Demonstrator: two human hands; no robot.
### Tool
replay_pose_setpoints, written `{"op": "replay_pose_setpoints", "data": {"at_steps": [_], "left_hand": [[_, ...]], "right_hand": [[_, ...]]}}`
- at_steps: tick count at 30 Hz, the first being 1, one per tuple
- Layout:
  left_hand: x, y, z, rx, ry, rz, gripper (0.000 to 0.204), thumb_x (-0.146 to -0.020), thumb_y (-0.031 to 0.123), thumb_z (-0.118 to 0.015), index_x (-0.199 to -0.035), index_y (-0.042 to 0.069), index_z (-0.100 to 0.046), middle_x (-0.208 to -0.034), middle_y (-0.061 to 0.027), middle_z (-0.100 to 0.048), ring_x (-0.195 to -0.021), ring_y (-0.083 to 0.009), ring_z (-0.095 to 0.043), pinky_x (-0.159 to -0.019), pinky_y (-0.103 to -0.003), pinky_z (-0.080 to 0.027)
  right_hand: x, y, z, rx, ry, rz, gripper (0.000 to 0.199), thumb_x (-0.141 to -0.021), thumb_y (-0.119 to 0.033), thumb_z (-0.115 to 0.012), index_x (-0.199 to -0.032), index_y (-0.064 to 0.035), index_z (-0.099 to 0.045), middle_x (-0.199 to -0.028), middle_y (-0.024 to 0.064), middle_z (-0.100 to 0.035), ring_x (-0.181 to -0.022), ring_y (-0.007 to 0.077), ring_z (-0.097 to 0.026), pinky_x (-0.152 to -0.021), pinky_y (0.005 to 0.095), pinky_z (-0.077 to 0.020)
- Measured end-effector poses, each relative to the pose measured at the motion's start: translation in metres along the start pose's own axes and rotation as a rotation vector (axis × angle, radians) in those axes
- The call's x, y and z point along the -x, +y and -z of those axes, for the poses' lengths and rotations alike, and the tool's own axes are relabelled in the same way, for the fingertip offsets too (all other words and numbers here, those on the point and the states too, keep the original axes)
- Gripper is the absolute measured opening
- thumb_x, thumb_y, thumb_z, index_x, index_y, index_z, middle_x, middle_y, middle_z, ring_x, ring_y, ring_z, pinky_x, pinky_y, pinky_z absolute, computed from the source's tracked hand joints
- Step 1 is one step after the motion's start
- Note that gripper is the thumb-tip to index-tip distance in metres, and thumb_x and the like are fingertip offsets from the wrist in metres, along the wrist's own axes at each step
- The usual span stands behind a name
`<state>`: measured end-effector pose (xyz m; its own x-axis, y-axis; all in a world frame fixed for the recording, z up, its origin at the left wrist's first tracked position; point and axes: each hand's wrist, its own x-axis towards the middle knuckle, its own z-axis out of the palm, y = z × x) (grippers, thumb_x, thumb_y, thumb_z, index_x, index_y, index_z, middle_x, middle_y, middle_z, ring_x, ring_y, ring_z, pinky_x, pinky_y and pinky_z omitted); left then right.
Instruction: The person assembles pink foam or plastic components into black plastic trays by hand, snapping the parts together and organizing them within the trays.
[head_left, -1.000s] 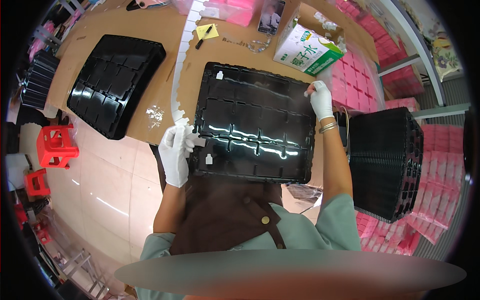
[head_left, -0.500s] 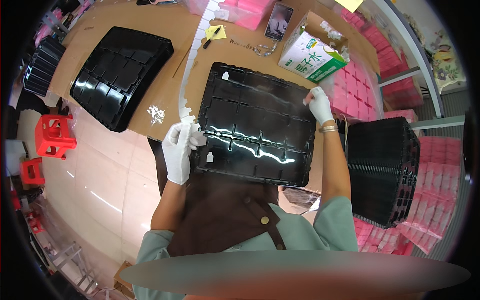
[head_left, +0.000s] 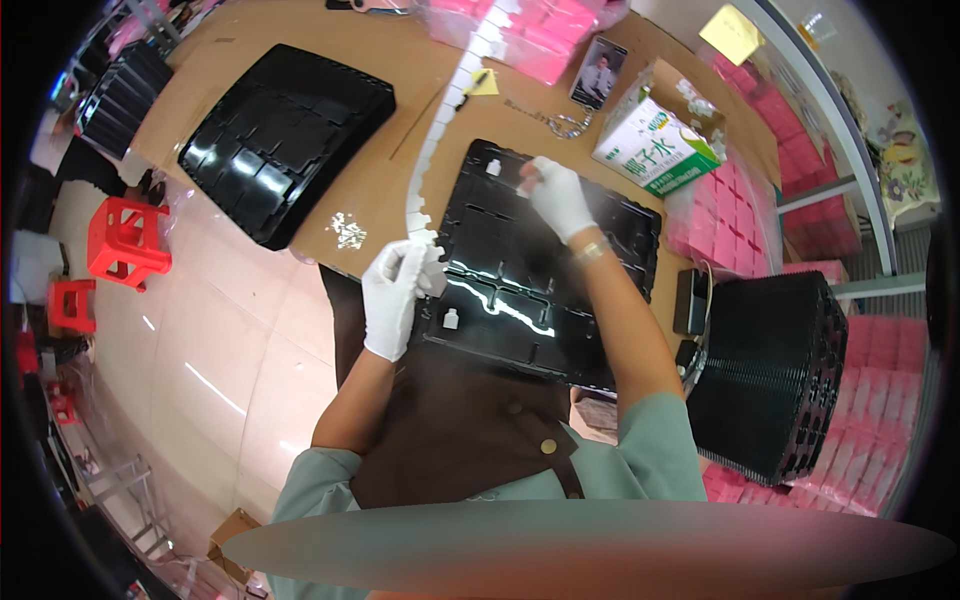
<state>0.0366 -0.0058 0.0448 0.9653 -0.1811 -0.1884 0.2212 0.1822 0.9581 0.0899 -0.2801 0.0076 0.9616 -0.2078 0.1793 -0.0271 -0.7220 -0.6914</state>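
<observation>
- Firstly, at far left, a red plastic stool [head_left: 127,238] stands on the pale floor, with a smaller red stool [head_left: 72,303] just below it.
- On the brown worktable [head_left: 330,60], upper left, lies a spare black compartment tray [head_left: 285,135], tilted, its long axis running from lower left to upper right.
- A scatter of small white bits [head_left: 347,230] lies on the table edge between the two trays.
- A strip of small white parts [head_left: 440,140] runs as a long narrow band from the top of the table down to the left hand; its long axis is near upright in the picture, leaning slightly, its lower end at the glove.
- Left hand [head_left: 395,295], in a white glove, is closed around the lower end of that strip, fingers curled together on it, at the left edge of the working tray.
- Working black tray [head_left: 500,300] lies in front of the person on the table edge, its long axis running left to right with a slight tilt down toward the right; a small white piece [head_left: 451,319] sits in a near-left compartment and another [head_left: 492,167] at the far-left corner.
- Right hand [head_left: 558,198], gloved in white, is at the tray's far edge; fingertips pinched together, but whether they hold a part I cannot tell, as the hand is blurred.
- Further right, a green and white carton [head_left: 655,150] rests on the table, just beyond the tray's far right corner.
- At right, a tall stack of black trays [head_left: 780,370] stands beside pink boxes [head_left: 880,400].
</observation>
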Motion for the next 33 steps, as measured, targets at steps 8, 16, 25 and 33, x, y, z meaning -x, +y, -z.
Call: {"op": "replay_pose_setpoints", "data": {"at_steps": [8, 16, 25, 33], "left_hand": [[0.005, 0.007, 0.024, 0.033, 0.058, -0.003, 0.016, -0.094, 0.017, -0.060, -0.100, 0.003, -0.065, -0.075, 0.0032, -0.060, -0.060, -0.0008, -0.050, -0.053, -0.016, -0.039], [-0.012, 0.006, 0.031, 0.039, 0.050, -0.011, 0.015, -0.092, 0.012, -0.062, -0.098, -0.001, -0.065, -0.080, 0.0019, -0.060, -0.061, -0.0019, -0.049, -0.056, -0.018, -0.040], [-0.023, -0.002, 0.033, -0.085, 0.052, -0.077, 0.014, -0.090, 0.011, -0.063, -0.095, -0.002, -0.067, -0.081, -0.0012, -0.062, -0.064, -0.0039, -0.051, -0.059, -0.020, -0.042], [-0.047, -0.022, 0.046, -0.554, 0.145, -0.515, 0.022, -0.087, 0.020, -0.065, -0.102, 0.004, -0.067, -0.086, -0.0092, -0.064, -0.064, -0.0206, -0.060, -0.065, -0.030, -0.050]], "right_hand": [[-0.054, 0.026, -0.034, 0.114, -0.314, -0.056, 0.010, -0.077, -0.014, -0.064, -0.082, -0.0073, -0.070, -0.084, 0.0153, -0.068, -0.080, 0.0311, -0.067, -0.073, 0.0392, -0.0523], [-0.045, -0.001, -0.056, 0.365, 0.050, -0.082, 0.008, -0.073, -0.009, -0.068, -0.078, -0.0044, -0.065, -0.078, 0.0175, -0.067, -0.075, 0.0326, -0.066, -0.069, 0.0381, -0.0516], [-0.036, -0.004, -0.068, 0.379, 0.188, -0.017, 0.005, -0.075, -0.008, -0.063, -0.072, -0.0046, -0.061, -0.076, 0.0183, -0.064, -0.076, 0.0361, -0.063, -0.069, 0.0437, -0.0507], [0.033, -0.060, -0.022, -0.378, -0.134, -0.264, 0.014, -0.082, 0.002, -0.051, -0.071, -0.0047, -0.055, -0.065, 0.0034, -0.059, -0.055, 0.0087, -0.053, -0.047, 0.0221, -0.0414]]}}
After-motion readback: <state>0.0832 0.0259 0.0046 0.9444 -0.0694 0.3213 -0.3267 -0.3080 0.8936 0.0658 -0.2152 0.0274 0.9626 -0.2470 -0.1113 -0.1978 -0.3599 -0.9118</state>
